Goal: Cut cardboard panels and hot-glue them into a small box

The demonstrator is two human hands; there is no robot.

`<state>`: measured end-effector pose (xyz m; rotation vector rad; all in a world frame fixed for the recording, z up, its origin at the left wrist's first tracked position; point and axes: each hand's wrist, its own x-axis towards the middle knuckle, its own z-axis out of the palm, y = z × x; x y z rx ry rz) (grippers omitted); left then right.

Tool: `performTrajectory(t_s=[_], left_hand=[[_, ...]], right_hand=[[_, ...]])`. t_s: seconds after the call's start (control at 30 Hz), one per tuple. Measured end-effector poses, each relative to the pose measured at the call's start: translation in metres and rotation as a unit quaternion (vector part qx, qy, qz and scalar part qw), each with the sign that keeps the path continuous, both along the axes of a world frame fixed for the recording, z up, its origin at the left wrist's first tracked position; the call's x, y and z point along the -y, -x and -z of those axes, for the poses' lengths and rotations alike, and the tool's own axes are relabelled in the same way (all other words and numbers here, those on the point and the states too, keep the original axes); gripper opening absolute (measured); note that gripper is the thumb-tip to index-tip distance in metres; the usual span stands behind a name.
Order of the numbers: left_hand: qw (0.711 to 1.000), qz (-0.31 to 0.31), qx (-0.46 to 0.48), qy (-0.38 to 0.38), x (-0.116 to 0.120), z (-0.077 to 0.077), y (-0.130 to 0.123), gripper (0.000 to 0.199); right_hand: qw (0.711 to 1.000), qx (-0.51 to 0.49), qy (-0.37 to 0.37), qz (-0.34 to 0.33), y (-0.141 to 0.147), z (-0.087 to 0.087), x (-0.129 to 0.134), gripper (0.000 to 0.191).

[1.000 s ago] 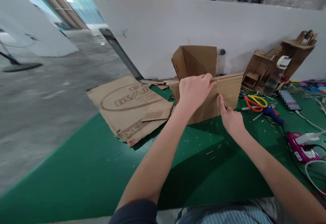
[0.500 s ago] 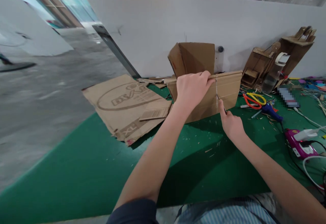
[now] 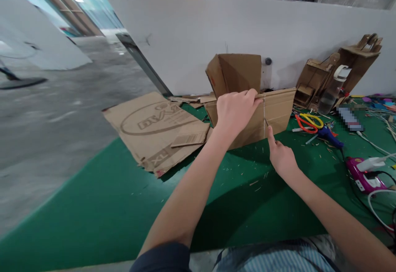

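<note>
Our left hand (image 3: pixel 235 111) curls its fingers over the top edge of the cardboard strip (image 3: pixel 278 109), pinching it upright on the green mat (image 3: pixel 123 197). Our right hand (image 3: pixel 283 156) pinches a thin blade (image 3: pixel 266 122), index finger extended, tip against the strip's cut line. Right of the strip: scissors (image 3: pixel 309 122), then a glue gun (image 3: pixel 365 177). Left of it, a flat sheet (image 3: pixel 154 127); behind it, a folded box (image 3: pixel 236 72).
</note>
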<state>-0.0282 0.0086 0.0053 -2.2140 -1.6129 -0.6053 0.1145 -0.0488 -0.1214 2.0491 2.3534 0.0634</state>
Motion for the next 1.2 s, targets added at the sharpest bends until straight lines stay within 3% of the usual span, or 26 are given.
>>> performTrajectory(t_s=[0.33,0.53,0.83,1.2], left_hand=[[1.0,-0.003,-0.02,0.009,-0.004,-0.004,0.003,0.034],[1.0,0.0,-0.018,0.01,-0.002,-0.005,0.002,0.037],[1.0,-0.007,-0.015,-0.003,-0.001,0.0,0.0,0.036],[1.0,0.004,0.012,0.012,-0.004,0.002,0.001,0.036]], right_hand=[[0.999,-0.026,-0.022,-0.012,0.005,-0.036,-0.007,0.078],[0.998,-0.057,0.007,-0.011,0.009,-0.053,-0.012,0.078],[0.995,-0.098,0.011,0.006,0.011,-0.031,-0.013,0.084],[0.998,-0.059,0.033,0.011,0.005,-0.004,-0.01,0.088]])
